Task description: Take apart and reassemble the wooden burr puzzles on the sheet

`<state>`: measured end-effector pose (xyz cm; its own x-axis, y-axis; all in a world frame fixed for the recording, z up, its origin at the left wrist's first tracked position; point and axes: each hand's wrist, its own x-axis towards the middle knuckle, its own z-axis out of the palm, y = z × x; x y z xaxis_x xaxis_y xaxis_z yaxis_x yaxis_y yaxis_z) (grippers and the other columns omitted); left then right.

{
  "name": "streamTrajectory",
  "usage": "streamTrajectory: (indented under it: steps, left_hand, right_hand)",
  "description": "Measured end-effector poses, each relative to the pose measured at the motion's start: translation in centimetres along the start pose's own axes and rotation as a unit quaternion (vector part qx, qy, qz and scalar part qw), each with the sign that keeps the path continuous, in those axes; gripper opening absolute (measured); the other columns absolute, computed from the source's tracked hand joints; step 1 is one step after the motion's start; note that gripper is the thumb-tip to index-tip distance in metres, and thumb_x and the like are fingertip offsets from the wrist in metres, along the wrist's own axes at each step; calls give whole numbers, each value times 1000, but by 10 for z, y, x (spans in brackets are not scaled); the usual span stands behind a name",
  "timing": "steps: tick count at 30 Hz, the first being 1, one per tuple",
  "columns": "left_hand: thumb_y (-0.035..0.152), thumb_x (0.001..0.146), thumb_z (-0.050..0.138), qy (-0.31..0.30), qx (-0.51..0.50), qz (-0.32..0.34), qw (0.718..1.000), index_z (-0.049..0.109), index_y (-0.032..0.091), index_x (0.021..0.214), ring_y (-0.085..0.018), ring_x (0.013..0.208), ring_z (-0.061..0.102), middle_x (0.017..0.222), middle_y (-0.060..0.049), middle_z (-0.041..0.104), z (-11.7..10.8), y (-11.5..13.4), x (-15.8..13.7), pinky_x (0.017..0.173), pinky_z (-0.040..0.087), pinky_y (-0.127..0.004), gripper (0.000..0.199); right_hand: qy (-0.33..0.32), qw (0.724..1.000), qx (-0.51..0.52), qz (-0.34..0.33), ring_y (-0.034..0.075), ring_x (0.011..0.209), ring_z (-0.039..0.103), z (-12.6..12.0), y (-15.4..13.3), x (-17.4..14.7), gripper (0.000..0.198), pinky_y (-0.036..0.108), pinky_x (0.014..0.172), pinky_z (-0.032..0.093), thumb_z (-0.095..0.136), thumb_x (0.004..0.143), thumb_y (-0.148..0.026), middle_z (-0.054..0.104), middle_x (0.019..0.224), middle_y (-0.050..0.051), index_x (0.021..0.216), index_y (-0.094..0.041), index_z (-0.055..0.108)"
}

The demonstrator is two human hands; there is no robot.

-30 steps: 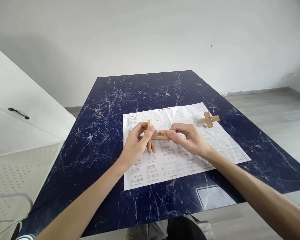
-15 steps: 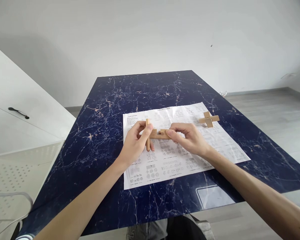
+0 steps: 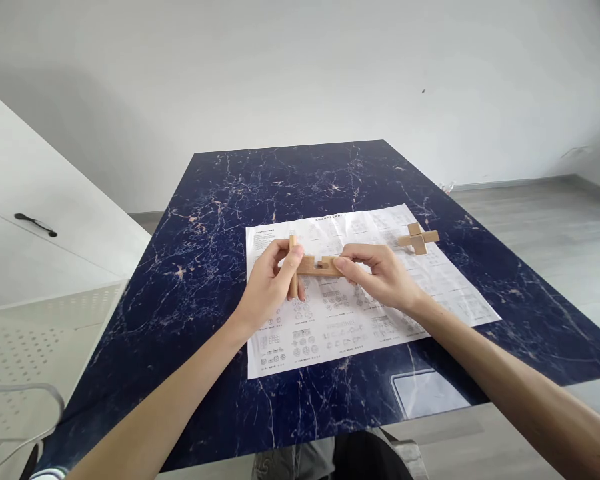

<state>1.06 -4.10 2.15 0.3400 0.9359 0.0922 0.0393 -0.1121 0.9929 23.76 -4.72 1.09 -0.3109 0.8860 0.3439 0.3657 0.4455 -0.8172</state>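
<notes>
Over the printed sheet (image 3: 275,357), my left hand (image 3: 265,287) pinches a plain wooden puzzle stick (image 3: 293,287) that points away from me. A notched wooden puzzle piece (image 3: 307,266) lies crosswise, its right end between the thumb and fingers of my right hand (image 3: 380,277). Its left end meets the stick at my left thumb; whether the two are joined there is hidden. A cut-out notch shows in the middle of the crosswise piece. To the right, a cross-shaped wooden puzzle assembly (image 3: 418,238) rests at the sheet's right edge.
A dark blue marbled table (image 3: 220,200) lies under everything, its far edge near a pale wall. At the near edge is a pale rectangular patch with a rounded outline (image 3: 430,393). On the left are a white cabinet (image 3: 55,180) and a perforated cream-coloured surface (image 3: 10,347).
The stick in my left hand has shifted slightly left and away from me. More of the notched piece shows between my hands. The cross-shaped assembly has stayed put.
</notes>
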Motion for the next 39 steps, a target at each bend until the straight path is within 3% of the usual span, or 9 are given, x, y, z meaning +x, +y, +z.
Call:
streamTrajectory:
  steps: [9,17,25,31,39]
  left_hand:
    - [54,107,57,-18,3,0,1000,56,21,104,-14,41,58,44,10,49,-2,-2,0,51,53,-25,33]
    - [58,106,57,6,7,1,1000,57,20,106,-14,44,62,48,9,52,-2,-3,0,53,54,-25,38]
    - [58,105,59,-3,-16,13,1000,58,21,103,-11,36,46,45,12,43,-1,-3,0,47,54,-25,37]
    - [60,105,58,31,-7,14,999,59,20,105,-11,42,55,52,9,49,1,-3,0,48,54,-24,40]
    - [60,104,59,17,-2,12,1000,59,20,103,-10,39,51,52,10,46,0,-1,-1,46,51,-25,40]
  right_hand:
    - [10,1000,5,4,12,59,44,-2,1,-1,43,32,58,33,59,105,-42,50,62,-3,67,-22,53]
    - [18,1000,1,-7,12,58,45,0,-1,-1,42,31,57,33,60,105,-41,51,62,-3,68,-22,54]
    - [13,1000,11,-8,12,57,43,-2,1,-1,43,32,56,31,60,105,-40,50,61,-4,66,-22,53]
    - [18,1000,2,-9,12,58,44,0,0,-1,42,32,56,33,61,105,-41,52,62,-3,68,-22,55]
    - [12,1000,0,-1,13,57,45,-2,-1,-1,45,32,57,34,59,105,-46,52,61,-2,66,-22,54]
